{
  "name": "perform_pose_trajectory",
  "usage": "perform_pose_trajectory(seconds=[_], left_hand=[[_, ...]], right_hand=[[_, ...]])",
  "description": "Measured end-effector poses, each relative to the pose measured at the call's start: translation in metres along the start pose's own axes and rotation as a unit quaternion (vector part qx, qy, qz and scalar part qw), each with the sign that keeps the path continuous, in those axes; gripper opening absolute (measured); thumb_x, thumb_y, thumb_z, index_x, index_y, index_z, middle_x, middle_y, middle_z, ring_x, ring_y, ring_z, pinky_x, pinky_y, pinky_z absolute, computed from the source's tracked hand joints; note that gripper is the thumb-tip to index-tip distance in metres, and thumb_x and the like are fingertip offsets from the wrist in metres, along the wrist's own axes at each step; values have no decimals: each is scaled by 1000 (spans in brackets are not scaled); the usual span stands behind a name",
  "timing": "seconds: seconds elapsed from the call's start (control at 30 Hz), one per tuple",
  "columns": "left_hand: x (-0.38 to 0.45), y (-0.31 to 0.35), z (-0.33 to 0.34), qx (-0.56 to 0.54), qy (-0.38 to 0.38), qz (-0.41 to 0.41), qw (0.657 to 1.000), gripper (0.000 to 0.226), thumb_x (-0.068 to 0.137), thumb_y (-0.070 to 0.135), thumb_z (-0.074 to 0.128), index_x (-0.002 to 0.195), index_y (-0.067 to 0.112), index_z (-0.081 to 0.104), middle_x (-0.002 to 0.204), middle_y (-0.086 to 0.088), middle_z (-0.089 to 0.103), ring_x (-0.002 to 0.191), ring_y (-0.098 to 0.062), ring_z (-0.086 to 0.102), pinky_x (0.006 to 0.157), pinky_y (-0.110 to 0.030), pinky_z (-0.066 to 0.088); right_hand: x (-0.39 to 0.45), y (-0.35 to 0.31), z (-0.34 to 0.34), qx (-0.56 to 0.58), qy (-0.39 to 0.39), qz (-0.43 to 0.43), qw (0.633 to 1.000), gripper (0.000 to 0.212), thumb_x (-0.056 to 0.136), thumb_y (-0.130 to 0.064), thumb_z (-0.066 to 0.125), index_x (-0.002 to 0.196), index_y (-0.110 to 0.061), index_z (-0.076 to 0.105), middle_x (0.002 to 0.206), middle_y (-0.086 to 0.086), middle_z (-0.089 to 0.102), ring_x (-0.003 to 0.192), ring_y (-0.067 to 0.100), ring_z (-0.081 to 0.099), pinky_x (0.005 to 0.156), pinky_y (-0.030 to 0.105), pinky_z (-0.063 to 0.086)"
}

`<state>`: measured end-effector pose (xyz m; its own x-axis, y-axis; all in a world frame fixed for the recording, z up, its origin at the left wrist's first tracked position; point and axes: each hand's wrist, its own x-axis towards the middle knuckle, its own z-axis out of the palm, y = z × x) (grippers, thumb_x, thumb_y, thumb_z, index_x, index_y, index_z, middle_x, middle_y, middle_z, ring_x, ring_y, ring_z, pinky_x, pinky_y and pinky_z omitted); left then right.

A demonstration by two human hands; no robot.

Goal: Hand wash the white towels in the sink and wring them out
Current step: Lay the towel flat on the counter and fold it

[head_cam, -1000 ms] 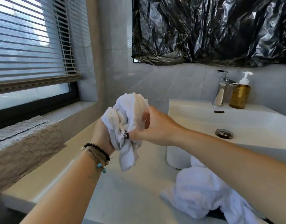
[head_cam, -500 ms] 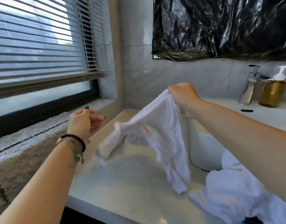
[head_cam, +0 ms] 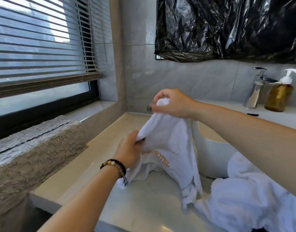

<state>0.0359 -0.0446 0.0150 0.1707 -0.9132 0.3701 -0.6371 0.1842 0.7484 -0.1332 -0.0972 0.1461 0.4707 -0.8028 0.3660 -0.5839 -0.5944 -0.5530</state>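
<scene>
A white towel (head_cam: 174, 148) with gold "HOTEL" lettering hangs unfolded above the countertop (head_cam: 143, 203), left of the white sink basin (head_cam: 210, 154). My right hand (head_cam: 174, 104) pinches its upper edge. Lower down and to the left, my left hand (head_cam: 128, 149), with bead bracelets on the wrist, grips another part of the edge. A second white towel (head_cam: 249, 195) lies heaped on the counter at the lower right, under my right forearm.
A chrome tap (head_cam: 257, 91) and an amber soap pump bottle (head_cam: 279, 96) stand behind the basin. Black plastic (head_cam: 227, 29) covers the wall above. A beige folded mat (head_cam: 35, 148) rests at the left below a window with blinds (head_cam: 40, 41).
One second ago both hands held the towel bunched up. My right hand shook it open, and my left hand, briefly free, has now taken hold of the towel's edge again.
</scene>
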Motion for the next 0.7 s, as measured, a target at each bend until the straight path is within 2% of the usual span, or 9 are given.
perform_pose_trajectory(seconds=[0.07,0.13,0.17,0.23,0.37,0.43,0.5,0.6,0.7], left_hand=[[10,6,-12,-63,65,3,996,22,96,3,48,83,18,58,77,5,59,71,-12,53,61,-21,43],[20,20,-31,-68,102,16,992,22,93,-1,51,88,17,62,78,10,59,71,-2,52,59,-12,42],[24,29,-40,-58,106,30,992,22,92,0,53,90,19,65,79,12,61,73,0,54,61,-14,44],[31,45,-56,-44,114,58,991,22,90,3,55,88,20,68,79,11,64,74,-2,57,65,-22,47],[43,76,-91,-80,177,51,980,21,91,15,54,85,1,68,77,-5,63,71,-16,53,62,-29,43],[45,87,-111,-144,194,11,970,26,92,21,54,80,1,64,75,-6,57,71,-17,50,63,-30,41],[41,91,-125,-184,170,-28,968,23,93,25,56,78,12,67,79,-5,64,74,-19,57,70,-32,49],[38,79,-130,-197,137,-64,969,20,94,26,59,79,19,69,88,-7,72,83,-24,66,82,-42,56],[43,41,-113,-87,155,-99,979,23,85,30,66,86,7,66,89,-15,68,91,-33,67,75,-43,55]], right_hand=[[-7,6,-9,-240,-77,-42,967,59,60,-55,84,107,-26,62,102,-9,55,96,9,51,76,25,41],[-8,15,-13,-390,-115,-66,911,48,58,-54,85,92,-28,64,86,-5,51,87,16,53,67,25,38],[-7,17,-16,-402,-99,-57,909,39,61,-52,83,80,-26,63,78,-4,49,84,20,56,63,27,39],[0,21,-26,-356,-22,-23,934,34,64,-50,80,70,-24,59,74,-2,50,83,26,60,62,30,44],[11,30,-34,-107,126,53,985,34,74,-40,78,86,-9,70,81,5,63,79,19,59,68,31,45],[8,31,-30,146,124,133,972,27,81,-26,72,71,-3,62,74,11,57,67,18,55,68,39,57],[3,29,-27,252,111,176,945,20,86,-8,61,67,-7,58,74,16,57,59,23,57,63,40,58],[6,24,-22,112,146,151,971,16,76,-8,57,61,-5,59,58,12,53,55,27,57,66,46,57],[3,21,-8,-62,170,177,967,22,75,-19,59,55,-10,54,59,9,50,70,37,57,62,35,47]])
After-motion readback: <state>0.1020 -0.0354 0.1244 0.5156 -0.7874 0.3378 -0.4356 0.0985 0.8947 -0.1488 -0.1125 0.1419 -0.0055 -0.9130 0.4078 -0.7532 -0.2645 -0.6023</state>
